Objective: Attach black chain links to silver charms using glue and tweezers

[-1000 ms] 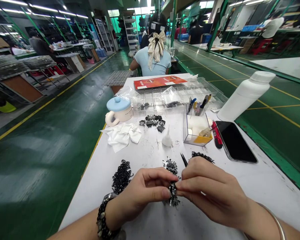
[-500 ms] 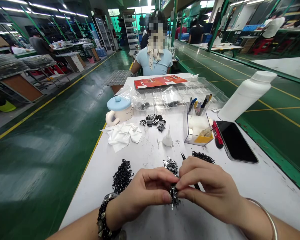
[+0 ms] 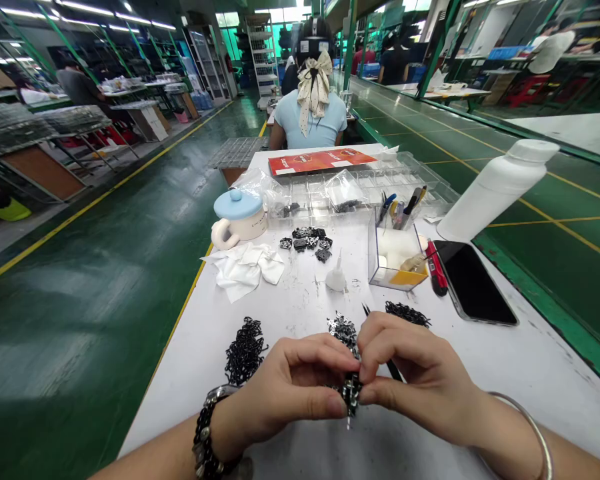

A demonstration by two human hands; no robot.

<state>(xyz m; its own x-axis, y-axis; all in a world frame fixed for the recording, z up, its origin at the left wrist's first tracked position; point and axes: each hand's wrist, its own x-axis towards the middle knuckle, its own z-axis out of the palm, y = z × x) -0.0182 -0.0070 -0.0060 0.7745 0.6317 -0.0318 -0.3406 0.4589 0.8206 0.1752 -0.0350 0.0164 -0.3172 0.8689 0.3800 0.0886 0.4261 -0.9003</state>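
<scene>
At the counter's [image 3: 290, 313] six o'clock, a small dark part [image 3: 351, 393] is pinched in the grip of left hand [image 3: 290, 381] and right hand [image 3: 420, 383], seemingly light, stiff, best held by its edges.

Left wrist [image 3: 227, 427]: black beaded bracelet [image 3: 203, 433], silver-rimmed band [image 3: 219, 395]. Right wrist [image 3: 495, 433]: slim silver bangle [image 3: 544, 443].

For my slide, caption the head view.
Left hand and right hand hold a small dark shiny part above a white tabletop.

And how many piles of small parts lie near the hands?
3: black pile by the left hand; silvery pile, partly covered, between both hands; second black pile beyond the right hand. Hands may hide more.
</scene>
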